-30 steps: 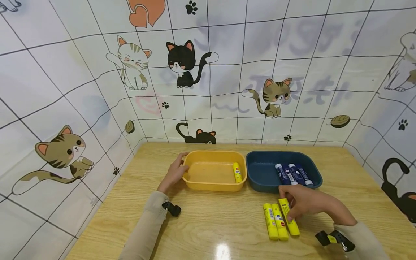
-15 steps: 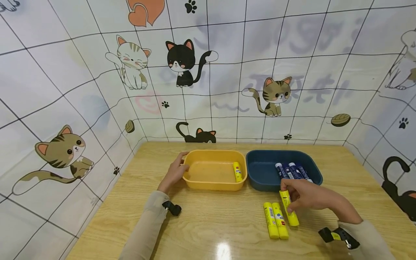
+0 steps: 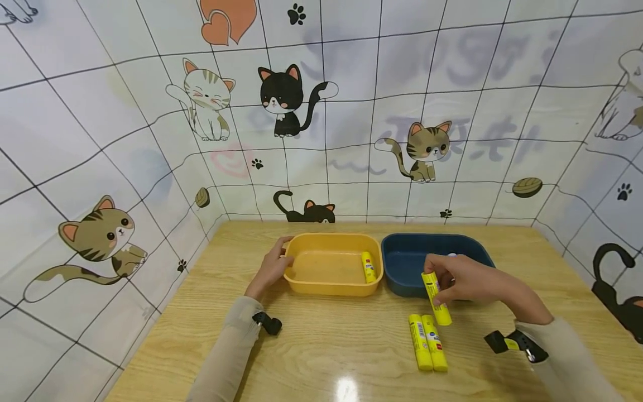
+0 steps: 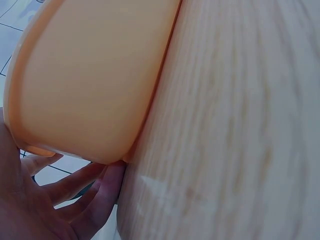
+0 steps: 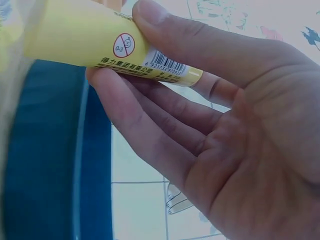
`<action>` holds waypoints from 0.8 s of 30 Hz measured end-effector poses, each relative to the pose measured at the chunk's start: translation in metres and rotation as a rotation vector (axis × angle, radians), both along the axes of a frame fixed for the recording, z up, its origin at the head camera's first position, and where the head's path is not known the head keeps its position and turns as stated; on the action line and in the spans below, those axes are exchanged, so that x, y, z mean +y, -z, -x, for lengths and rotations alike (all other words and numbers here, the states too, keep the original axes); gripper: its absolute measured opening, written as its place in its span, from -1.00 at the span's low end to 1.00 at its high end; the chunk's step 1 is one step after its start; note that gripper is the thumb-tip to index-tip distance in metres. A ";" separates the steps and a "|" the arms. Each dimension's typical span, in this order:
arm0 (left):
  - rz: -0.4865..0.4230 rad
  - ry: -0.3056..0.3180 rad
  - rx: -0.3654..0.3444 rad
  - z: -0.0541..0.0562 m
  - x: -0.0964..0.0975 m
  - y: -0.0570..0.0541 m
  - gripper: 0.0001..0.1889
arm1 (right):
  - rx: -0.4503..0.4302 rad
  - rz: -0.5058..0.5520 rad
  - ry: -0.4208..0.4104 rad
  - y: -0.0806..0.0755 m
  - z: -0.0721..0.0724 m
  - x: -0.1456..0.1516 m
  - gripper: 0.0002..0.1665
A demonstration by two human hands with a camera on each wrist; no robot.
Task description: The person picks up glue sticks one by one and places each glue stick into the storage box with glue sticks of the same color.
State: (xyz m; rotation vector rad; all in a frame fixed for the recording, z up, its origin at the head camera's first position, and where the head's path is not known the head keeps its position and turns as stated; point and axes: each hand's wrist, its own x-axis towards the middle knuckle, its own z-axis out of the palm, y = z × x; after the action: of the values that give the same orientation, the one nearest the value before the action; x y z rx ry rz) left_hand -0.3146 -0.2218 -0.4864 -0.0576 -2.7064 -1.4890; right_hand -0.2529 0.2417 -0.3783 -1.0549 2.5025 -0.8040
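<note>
My right hand point(image 3: 474, 282) pinches a yellow glue stick point(image 3: 437, 301) between thumb and fingers, lifted off the table in front of the dark blue bin point(image 3: 404, 286). In the right wrist view, printing and a barcode show on this glue stick point(image 5: 112, 40). Below it, two more yellow glue sticks point(image 3: 427, 343) lie side by side on the table. My left hand point(image 3: 273, 268) grips the left end of the yellow bin point(image 3: 329, 288), with the thumb at its rim. One yellow glue stick point(image 3: 368, 267) lies inside that bin, at its right side.
The two bins stand side by side towards the back of the wooden table point(image 3: 321, 346). My right hand hides most of what lies in the blue bin; a white end peeks out. A cat-print cloth point(image 3: 351, 123) encloses the table's back and sides.
My right hand has raised the glue stick from beside the other two and carried it forward and slightly left. It now covers the blue glue sticks in the blue bin. My left hand stays put.
</note>
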 end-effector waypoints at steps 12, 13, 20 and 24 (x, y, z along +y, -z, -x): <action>-0.012 0.006 -0.008 0.000 0.000 0.001 -0.29 | -0.008 -0.010 -0.011 -0.030 0.023 -0.024 -0.47; -0.010 0.006 -0.008 0.000 0.000 0.001 -0.29 | -0.012 -0.013 -0.009 -0.032 0.025 -0.027 -0.47; -0.003 0.006 -0.009 -0.001 0.000 0.000 -0.29 | -0.026 0.014 -0.041 -0.044 0.046 -0.053 -0.51; -0.007 0.005 -0.001 -0.001 0.000 -0.001 -0.28 | -0.060 0.011 -0.043 -0.049 0.060 -0.069 -0.52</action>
State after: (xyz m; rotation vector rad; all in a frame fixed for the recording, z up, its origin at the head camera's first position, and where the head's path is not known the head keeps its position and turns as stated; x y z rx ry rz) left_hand -0.3138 -0.2215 -0.4854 -0.0637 -2.7041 -1.4999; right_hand -0.3132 0.1725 -0.3293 -1.0683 2.4205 -0.8249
